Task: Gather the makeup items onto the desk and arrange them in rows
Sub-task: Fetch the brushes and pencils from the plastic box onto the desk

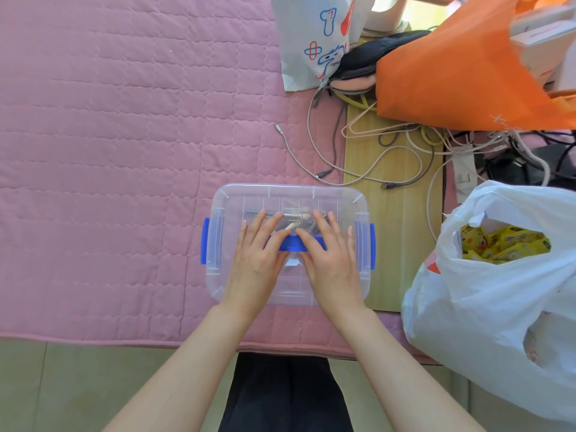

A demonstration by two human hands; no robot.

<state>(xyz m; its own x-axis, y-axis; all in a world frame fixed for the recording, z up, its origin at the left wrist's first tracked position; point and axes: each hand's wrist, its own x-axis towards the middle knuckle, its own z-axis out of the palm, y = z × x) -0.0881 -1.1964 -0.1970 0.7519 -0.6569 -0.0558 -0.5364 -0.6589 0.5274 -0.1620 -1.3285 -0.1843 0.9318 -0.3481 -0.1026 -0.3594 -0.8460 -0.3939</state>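
Fingers (258, 222) of both hands straight, spread, lying flat on the lid, curled round nothing. Left hand (255, 260) and right hand (333, 263) side by side, thumbs touching the blue handle (294, 244) at lid centre.

One clear plastic box (290, 198), lid on. Two blue latches, left (204, 241) and right (372, 244). Makeup items (299, 218) inside, blurred through the lid under the fingertips; count not readable.

Box sits on pink quilted cover (109, 151), its right end overlapping a wooden strip (396, 213). Wide bare quilt to the left and beyond.

Right side crowded:
- tangle of cables (374, 151) just beyond the box
- one white plastic bag (483, 291) with yellow packets (505, 244), print too small to read
- one orange bag (452, 73)
- one white printed bag (311, 42), blue and red drawings, a "1" shape
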